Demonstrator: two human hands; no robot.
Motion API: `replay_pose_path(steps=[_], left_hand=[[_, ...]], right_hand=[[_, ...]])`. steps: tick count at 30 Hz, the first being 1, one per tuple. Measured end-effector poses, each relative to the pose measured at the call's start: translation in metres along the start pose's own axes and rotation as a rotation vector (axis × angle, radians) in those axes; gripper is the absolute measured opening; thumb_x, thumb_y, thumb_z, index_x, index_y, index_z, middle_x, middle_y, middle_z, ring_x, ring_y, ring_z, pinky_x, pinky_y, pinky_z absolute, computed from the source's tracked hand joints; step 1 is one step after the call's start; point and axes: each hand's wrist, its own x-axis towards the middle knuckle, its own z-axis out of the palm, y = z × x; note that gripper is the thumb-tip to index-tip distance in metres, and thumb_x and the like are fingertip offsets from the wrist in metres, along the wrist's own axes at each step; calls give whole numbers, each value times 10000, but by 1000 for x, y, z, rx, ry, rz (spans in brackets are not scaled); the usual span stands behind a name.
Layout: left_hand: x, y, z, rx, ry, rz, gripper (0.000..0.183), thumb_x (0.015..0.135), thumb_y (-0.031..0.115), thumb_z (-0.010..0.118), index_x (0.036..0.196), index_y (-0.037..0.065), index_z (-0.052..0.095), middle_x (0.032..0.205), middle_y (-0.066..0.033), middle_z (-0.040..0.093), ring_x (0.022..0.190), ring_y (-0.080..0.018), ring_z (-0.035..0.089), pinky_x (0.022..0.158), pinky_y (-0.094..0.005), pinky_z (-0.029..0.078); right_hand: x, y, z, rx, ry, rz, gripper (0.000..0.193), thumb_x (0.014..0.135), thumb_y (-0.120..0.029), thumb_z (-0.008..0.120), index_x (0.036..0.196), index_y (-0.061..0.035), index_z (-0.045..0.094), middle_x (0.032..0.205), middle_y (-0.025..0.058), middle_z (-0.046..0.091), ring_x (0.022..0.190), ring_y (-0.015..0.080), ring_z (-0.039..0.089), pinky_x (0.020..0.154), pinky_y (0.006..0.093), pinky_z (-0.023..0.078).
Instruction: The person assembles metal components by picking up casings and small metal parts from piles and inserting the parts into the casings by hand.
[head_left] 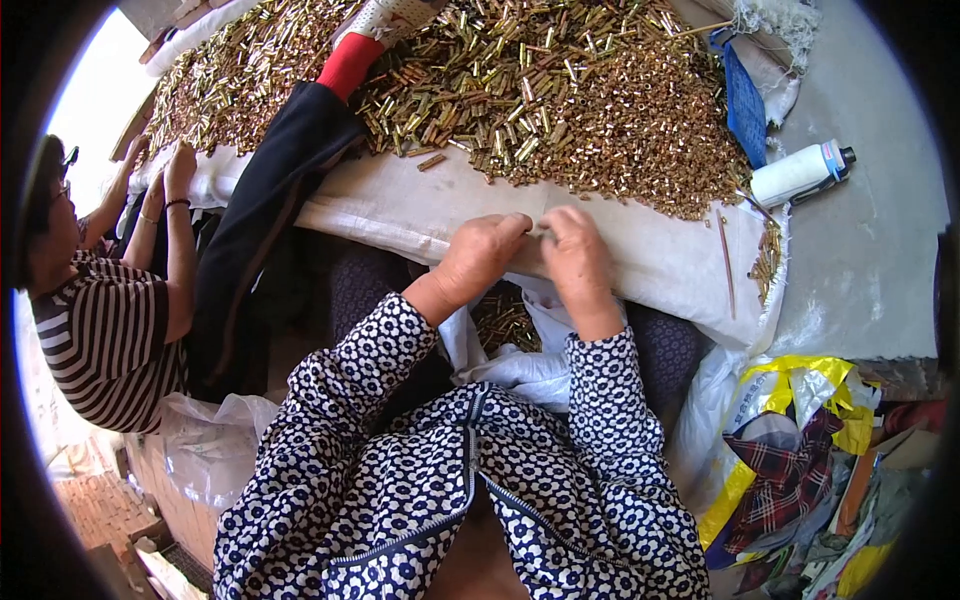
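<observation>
My left hand (474, 258) is closed in a pinch above the near edge of the white cloth-covered table (400, 205). Close to its fingertips, my right hand (578, 258) has its fingers bent together and slightly blurred. What either hand holds is too small or hidden to make out. Just beyond them spreads a large heap of gold-coloured metal pieces: slender tubes (520, 90) in the middle and short copper-coloured pieces (640, 130) at the right. Below my hands, an open white sack (535, 365) between my knees holds more metal tubes (503, 322).
At left, a co-worker in a striped shirt (110, 340) reaches to the heap. Someone's dark-trousered leg (270, 190) with a red sock crosses the table edge. A white bottle (795, 175) lies at right, near a thin stick (726, 265). A yellow-and-white bag (735, 490) stands lower right.
</observation>
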Motion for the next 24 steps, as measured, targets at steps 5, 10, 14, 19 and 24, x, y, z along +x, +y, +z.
replay_pose_path(steps=[5, 10, 14, 19, 24], left_hand=[[2, 9, -4, -118, 53, -33, 98, 778, 73, 542, 871, 63, 512, 693, -149, 554, 648, -338, 552, 564, -396, 442], [14, -23, -33, -116, 363, -181, 85, 789, 81, 531, 870, 62, 514, 779, -151, 557, 696, -332, 560, 585, -389, 452], [34, -74, -61, 462, 200, -129, 66, 776, 81, 508, 834, 62, 534, 811, -142, 555, 721, -323, 558, 611, -381, 458], [32, -84, -61, 661, 24, -122, 74, 762, 106, 506, 786, 45, 540, 822, -135, 563, 734, -326, 562, 640, -392, 458], [18, -40, -54, -124, -12, -250, 142, 770, 104, 594, 885, 28, 563, 817, -90, 590, 729, -158, 565, 648, -288, 449]], right_hand=[[18, 42, 4, -279, 355, -10, 130, 711, -11, 553, 834, -25, 590, 915, 111, 561, 864, 275, 535, 766, 368, 452], [17, 51, 3, -220, 335, -12, 153, 708, -25, 586, 859, -45, 585, 920, 113, 557, 864, 286, 545, 756, 363, 455], [17, 55, -3, -232, 324, 70, 93, 727, -9, 554, 816, -29, 570, 836, 127, 543, 798, 293, 532, 715, 377, 451], [15, 51, -6, -205, 337, 60, 55, 715, -7, 557, 761, -31, 539, 797, 139, 547, 765, 326, 528, 691, 380, 456], [9, 27, 5, 622, 315, 184, 131, 730, 20, 560, 829, -62, 586, 743, 37, 591, 623, 122, 567, 548, 239, 460]])
